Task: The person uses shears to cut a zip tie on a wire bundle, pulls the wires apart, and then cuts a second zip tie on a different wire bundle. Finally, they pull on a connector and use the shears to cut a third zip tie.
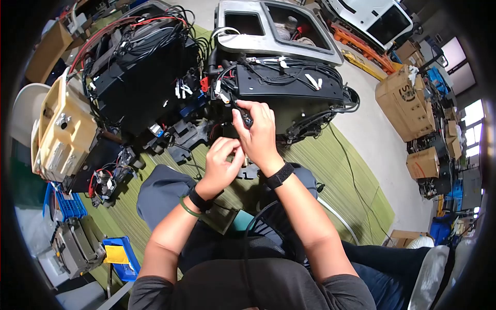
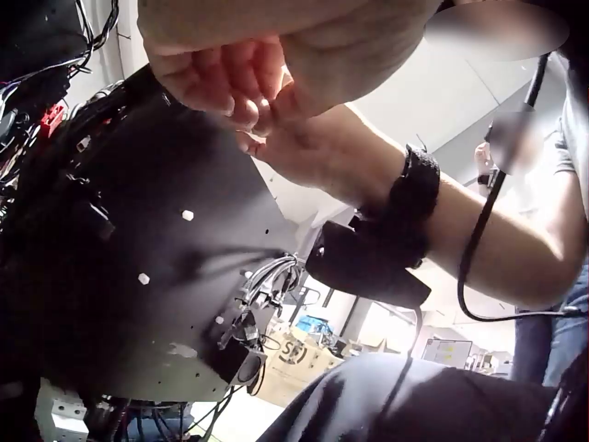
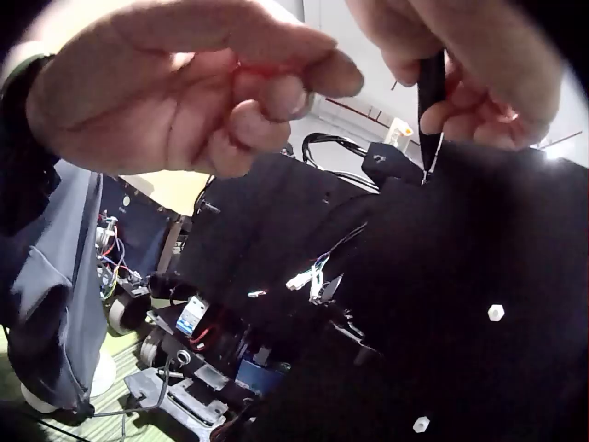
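My right hand is raised at the near face of a black equipment box. Its thumb and fingers pinch a slim black tool with a thin metallic tip, which points down at the box's edge in the right wrist view. The exact kind of tool cannot be told. My left hand hovers just below and left of the right one, fingers curled in and nothing visible between them. Near the right fingertips, white connectors stick out of a cable bundle along the box's top.
Another black box, heaped with cables, stands on the left. A grey frame with openings is behind. A green mat covers the floor. Cardboard boxes are stacked right. A beige plastic housing and blue bins stand left.
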`<action>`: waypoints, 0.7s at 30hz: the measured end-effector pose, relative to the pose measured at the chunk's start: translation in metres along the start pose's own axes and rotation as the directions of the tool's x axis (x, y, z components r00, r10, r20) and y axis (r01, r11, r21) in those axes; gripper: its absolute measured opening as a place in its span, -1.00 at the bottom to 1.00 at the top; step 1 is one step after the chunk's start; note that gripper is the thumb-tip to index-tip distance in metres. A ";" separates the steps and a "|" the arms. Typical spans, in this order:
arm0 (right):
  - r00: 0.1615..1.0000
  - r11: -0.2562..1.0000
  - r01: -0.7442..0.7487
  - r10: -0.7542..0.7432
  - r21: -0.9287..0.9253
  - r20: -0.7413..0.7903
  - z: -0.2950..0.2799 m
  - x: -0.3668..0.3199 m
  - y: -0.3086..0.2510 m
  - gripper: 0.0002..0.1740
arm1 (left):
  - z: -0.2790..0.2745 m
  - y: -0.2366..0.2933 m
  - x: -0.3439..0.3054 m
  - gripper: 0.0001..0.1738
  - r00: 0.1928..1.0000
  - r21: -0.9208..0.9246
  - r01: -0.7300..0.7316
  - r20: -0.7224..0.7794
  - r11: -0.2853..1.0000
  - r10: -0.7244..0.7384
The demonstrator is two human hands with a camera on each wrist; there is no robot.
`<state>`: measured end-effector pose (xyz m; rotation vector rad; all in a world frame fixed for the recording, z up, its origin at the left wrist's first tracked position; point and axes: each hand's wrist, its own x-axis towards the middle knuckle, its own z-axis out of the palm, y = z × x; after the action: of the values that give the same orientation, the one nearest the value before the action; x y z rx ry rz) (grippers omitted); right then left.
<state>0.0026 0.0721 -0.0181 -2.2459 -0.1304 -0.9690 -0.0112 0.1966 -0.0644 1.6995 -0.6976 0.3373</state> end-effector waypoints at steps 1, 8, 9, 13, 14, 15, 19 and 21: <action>1.000 1.000 -0.012 0.012 0.010 -0.003 0.000 0.000 -0.001 -0.74 | 0.000 0.003 0.005 -0.88 1.000 -0.007 0.016 -0.008 1.000 -0.016; 0.998 0.998 -0.062 0.063 0.030 -0.015 0.004 -0.005 -0.002 -0.74 | -0.019 -0.014 0.018 -0.86 0.983 0.125 -0.172 0.083 0.977 0.163; 0.998 0.998 -0.064 0.064 0.024 -0.019 0.005 -0.005 -0.003 -0.74 | -0.020 -0.019 0.019 -0.86 0.982 0.126 -0.187 0.052 0.974 0.181; 0.998 0.998 -0.061 0.062 0.001 -0.024 0.007 -0.007 -0.006 -0.72 | -0.023 -0.022 0.039 -0.86 0.986 0.146 -0.162 -0.005 0.976 0.164; 0.998 0.999 -0.053 0.053 -0.003 -0.024 0.008 -0.007 -0.005 -0.72 | -0.024 -0.022 0.044 -0.86 0.991 0.120 -0.124 -0.027 0.985 0.129; 0.998 0.998 -0.064 0.064 0.002 -0.018 0.008 -0.007 -0.007 -0.72 | -0.024 -0.021 0.048 -0.86 0.995 0.081 -0.069 -0.073 0.994 0.075; 0.999 0.997 -0.038 0.037 -0.063 -0.013 0.009 -0.010 -0.009 -0.69 | -0.027 -0.020 0.056 -0.85 0.989 -0.001 0.013 -0.149 1.000 -0.013; 0.999 0.998 -0.027 0.025 -0.064 -0.023 0.008 -0.008 -0.011 -0.69 | -0.027 -0.018 0.060 -0.86 0.988 0.003 0.024 -0.154 1.000 -0.023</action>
<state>-0.0019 0.0868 -0.0218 -2.2884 -0.0609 -0.9973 0.0499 0.2086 -0.0374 1.6651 -0.5634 0.4491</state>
